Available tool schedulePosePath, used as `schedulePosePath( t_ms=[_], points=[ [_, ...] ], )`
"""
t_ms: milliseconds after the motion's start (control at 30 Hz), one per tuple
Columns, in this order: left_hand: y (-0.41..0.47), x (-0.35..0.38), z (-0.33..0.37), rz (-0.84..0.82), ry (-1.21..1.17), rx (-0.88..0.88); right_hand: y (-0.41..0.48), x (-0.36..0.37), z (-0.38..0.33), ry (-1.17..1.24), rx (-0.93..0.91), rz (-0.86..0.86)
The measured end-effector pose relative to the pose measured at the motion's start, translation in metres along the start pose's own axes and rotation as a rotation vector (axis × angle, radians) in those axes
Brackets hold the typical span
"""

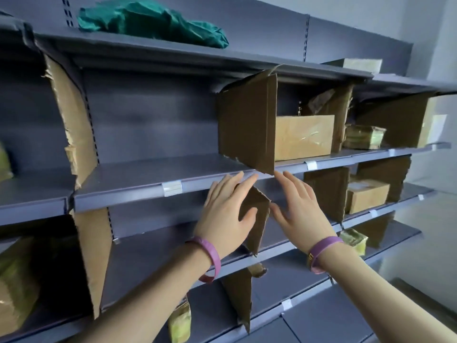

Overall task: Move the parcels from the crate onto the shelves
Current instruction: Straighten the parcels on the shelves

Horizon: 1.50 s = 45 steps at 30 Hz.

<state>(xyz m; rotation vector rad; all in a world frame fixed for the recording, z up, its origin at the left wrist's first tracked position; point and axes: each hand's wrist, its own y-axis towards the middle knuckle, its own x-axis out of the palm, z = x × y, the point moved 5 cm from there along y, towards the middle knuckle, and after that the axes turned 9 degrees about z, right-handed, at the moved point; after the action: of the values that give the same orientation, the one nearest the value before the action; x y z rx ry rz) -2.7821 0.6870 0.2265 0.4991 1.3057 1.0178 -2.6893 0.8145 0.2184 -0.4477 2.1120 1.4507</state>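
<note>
Inspecting the shelving finds both hands empty: the left hand (pixel 223 214) and the right hand (pixel 300 211) are raised with fingers straight and spread, gripping nothing, before the front lip of the middle shelf (pixel 148 191). They flank the lower corner of an upright cardboard divider (pixel 247 122). The left thumb lies over a 2nd divider (pixel 258 233) on the tier below, though contact cannot be confirmed. The crate is not in view. Parcels noted on the shelves: 1 brown box parcel (pixel 303 137) just right of the upper divider, 1 tape-wrapped packet (pixel 363 137) in the next bay, and 1 smaller box (pixel 366 195) on the tier beneath. Assessment: the boxes appear stiff-walled and should tolerate a firm 2-handed hold on opposite side faces, or 1 palm underneath; their glossy tape may prove slippery. The wrapped packet looks softer and would likely yield under pressure, so support from below is advised. Weight cannot be judged. The dividers look thin and torn at the edges, and a knock while loading could tip them.
</note>
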Motion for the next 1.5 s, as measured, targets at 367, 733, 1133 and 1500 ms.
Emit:
schedulePosePath(
  t_ms=[367, 733, 1133, 1500],
  points=[
    [0.102, 0.150, 0.047, -0.031, -0.281, 0.082, 0.070, 0.004, 0.145, -0.136, 0.056, -0.011],
    [0.167, 0.256, 0.045, 0.005, -0.281, 0.041, 0.141, 0.021, 0.255, -0.178, 0.068, 0.055],
    [0.214, 0.285, 0.017, 0.407, 0.083, -0.171, 0.221, 0.051, 0.346, 0.062, -0.134, 0.072],
    [0.215, 0.298, 0.016, 0.466, 0.379, -0.456, 0.259, 0.067, 0.399, 0.257, -0.268, 0.005]
  ],
)
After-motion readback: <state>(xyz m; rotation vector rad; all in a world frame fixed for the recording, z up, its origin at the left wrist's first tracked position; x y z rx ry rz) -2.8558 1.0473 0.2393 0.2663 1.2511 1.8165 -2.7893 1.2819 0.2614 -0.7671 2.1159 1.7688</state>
